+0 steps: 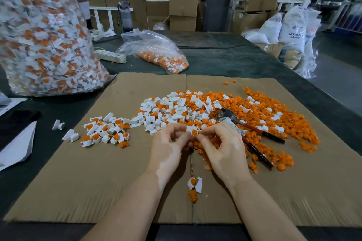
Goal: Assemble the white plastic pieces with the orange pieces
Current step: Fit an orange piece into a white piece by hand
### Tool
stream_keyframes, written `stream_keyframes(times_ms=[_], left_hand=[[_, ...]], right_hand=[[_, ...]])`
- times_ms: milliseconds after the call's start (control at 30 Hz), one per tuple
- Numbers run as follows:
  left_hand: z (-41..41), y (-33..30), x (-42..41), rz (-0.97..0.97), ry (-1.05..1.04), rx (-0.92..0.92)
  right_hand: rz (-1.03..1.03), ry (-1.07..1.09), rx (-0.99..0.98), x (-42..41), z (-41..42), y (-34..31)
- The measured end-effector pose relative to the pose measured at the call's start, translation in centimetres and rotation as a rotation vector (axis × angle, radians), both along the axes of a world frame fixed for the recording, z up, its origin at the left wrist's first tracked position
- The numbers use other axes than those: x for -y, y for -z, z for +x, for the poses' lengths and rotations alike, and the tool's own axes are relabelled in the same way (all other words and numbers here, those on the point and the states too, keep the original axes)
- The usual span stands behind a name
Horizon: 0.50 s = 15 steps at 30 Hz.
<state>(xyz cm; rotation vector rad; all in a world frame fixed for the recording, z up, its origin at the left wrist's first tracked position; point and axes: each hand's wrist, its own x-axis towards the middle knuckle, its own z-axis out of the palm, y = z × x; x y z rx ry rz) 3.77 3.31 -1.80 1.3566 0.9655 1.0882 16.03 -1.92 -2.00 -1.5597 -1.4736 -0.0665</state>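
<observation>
Where cardboard sheet [117,162] covers table [235,60], warehouse boxes [183,7]

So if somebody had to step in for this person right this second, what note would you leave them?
Left hand and right hand: together pinching one white piece with an orange insert above the cardboard sheet.
Supply: mixed heap of loose white and orange pieces just beyond the hands, with red-handled pliers lying on it.
Done: small pile of assembled pieces to the left; one more between the wrists; a big bag of them at far left.
Left: the heap, still mostly unassembled.
</observation>
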Motion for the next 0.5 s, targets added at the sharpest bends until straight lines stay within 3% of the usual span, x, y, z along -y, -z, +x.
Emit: stream_keyframes(times_ms=[500], left_hand=[[-0.19, 0.34, -0.07, 0.092, 0.066, -0.069]], right_hand=[[-0.003, -0.055, 0.039, 0.01, -0.12, -0.25]])
